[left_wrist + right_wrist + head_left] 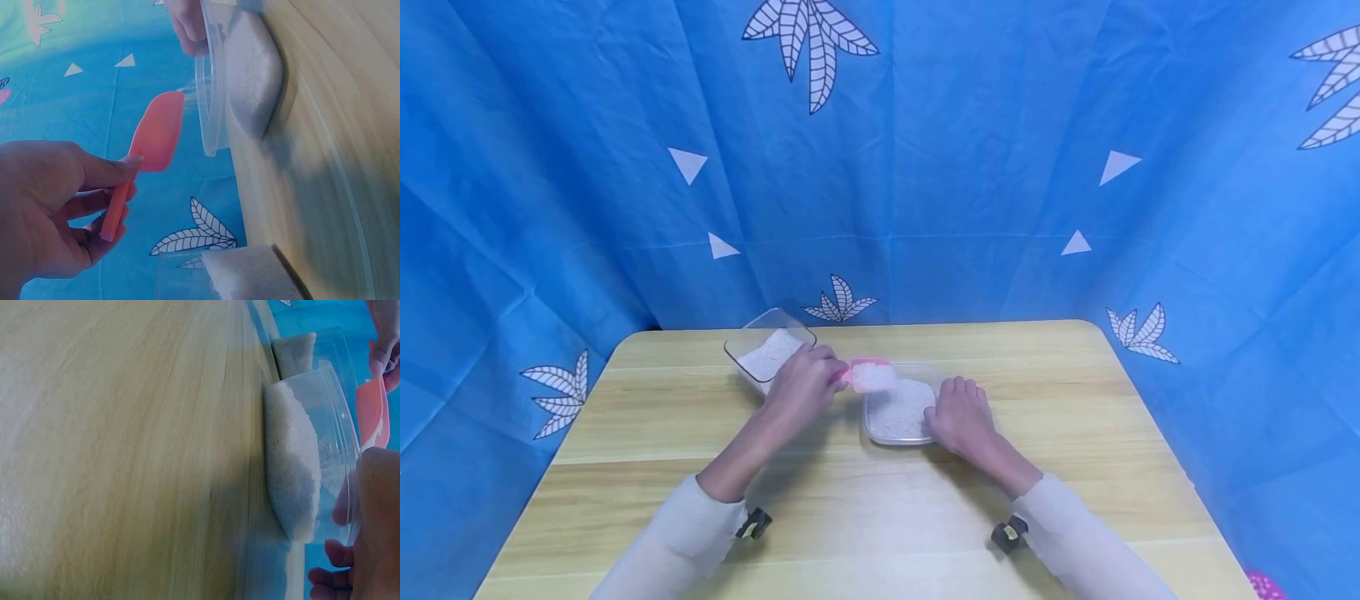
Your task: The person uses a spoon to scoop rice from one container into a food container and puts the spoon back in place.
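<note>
My left hand pinches the handle of a pink scoop between thumb and fingers. White grains fill the scoop's bowl, and some spill from its tip in the left wrist view. It hangs over the back left of a clear plastic container, which holds a heap of the same white grains. On that container's right rim, my right hand grips with the thumb on the inner side and fingers outside.
At the back left stands a second clear container, with white grains in it; my left hand overlaps it in the head view. Both containers are on a wooden table. A blue curtain hangs behind and at both sides.
</note>
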A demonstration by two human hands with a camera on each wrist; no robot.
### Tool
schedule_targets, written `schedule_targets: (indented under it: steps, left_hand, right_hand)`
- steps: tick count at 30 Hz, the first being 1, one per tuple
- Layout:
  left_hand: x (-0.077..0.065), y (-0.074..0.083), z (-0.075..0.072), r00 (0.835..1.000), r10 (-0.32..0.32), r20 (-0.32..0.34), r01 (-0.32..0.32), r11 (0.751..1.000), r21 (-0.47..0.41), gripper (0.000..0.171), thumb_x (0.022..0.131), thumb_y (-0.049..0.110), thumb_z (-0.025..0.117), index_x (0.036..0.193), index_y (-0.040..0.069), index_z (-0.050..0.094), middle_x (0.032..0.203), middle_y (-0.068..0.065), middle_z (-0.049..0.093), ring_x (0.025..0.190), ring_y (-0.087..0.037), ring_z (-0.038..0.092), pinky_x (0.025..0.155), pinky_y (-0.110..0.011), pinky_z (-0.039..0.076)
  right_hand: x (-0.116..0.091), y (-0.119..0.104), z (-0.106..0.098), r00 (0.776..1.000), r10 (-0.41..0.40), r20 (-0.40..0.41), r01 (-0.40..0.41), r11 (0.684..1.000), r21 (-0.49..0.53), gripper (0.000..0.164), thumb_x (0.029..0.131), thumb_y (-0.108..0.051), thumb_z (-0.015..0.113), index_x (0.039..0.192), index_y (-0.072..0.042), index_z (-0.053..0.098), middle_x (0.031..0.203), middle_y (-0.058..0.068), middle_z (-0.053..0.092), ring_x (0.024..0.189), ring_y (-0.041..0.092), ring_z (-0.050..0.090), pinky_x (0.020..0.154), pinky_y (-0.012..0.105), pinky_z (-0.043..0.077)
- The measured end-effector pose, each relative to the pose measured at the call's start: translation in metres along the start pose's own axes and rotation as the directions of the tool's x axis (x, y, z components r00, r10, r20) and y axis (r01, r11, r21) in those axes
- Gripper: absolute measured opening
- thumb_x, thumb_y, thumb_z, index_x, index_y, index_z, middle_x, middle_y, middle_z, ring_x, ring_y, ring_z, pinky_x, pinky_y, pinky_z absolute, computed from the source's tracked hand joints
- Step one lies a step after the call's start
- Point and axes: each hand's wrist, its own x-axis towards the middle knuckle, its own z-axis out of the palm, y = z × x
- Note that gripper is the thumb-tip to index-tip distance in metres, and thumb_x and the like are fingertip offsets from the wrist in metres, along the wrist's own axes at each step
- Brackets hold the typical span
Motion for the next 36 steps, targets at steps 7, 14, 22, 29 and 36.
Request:
schedule_targets:
  steps: [7,14,22,29,36]
  left_hand:
    - [0.003,0.003,0.004,0.998,0.052,-0.024,-0.051,0.997,0.054,0.020,0.081,0.011,0.088,0.100,0.010,0.083,0.093,-0.007,0.075,0.087,-0.024,0.062,0.080,-0.035,0.052]
    - [0.004,0.004,0.008,0.993,0.114,-0.037,-0.110,0.989,0.098,0.018,0.080,0.011,0.089,0.097,0.011,0.083,0.090,-0.006,0.075,0.081,-0.022,0.057,0.073,-0.030,0.048]
    - [0.006,0.005,0.010,0.987,0.163,-0.010,-0.161,0.983,0.090,0.015,0.084,0.013,0.086,0.098,0.014,0.083,0.095,-0.004,0.077,0.086,-0.021,0.059,0.077,-0.031,0.048]
    - [0.005,0.008,0.007,0.978,0.208,0.020,-0.209,0.975,0.070,0.015,0.086,0.012,0.084,0.100,0.017,0.083,0.097,-0.001,0.077,0.087,-0.017,0.058,0.077,-0.028,0.048]
    - [0.002,0.008,0.005,0.953,0.291,0.084,-0.299,0.948,0.110,0.024,0.086,0.005,0.081,0.106,0.018,0.082,0.103,0.000,0.077,0.095,-0.016,0.060,0.083,-0.028,0.051]
  right_hand:
    - [0.000,0.000,0.001,1.000,0.000,0.014,0.000,1.000,0.000,0.027,0.095,-0.029,0.051,0.095,-0.002,0.050,0.092,0.013,0.048,0.088,0.029,0.042,0.083,0.042,0.039]
    - [0.000,0.000,0.000,1.000,-0.008,0.005,0.008,1.000,-0.005,0.025,0.094,-0.028,0.052,0.093,-0.002,0.050,0.091,0.013,0.048,0.086,0.029,0.042,0.081,0.041,0.038]
    - [0.000,0.001,-0.001,1.000,-0.012,0.000,0.012,1.000,-0.003,0.026,0.094,-0.028,0.052,0.092,-0.003,0.050,0.090,0.013,0.048,0.086,0.029,0.042,0.081,0.041,0.037]
    - [-0.001,0.001,0.000,1.000,-0.011,0.001,0.011,1.000,0.009,0.025,0.093,-0.027,0.053,0.092,-0.002,0.050,0.090,0.012,0.048,0.086,0.029,0.041,0.081,0.041,0.037]
    - [-0.001,0.001,-0.001,1.000,-0.008,0.003,0.008,1.000,0.001,0.025,0.094,-0.027,0.053,0.093,-0.002,0.050,0.091,0.013,0.047,0.086,0.029,0.041,0.081,0.041,0.037]
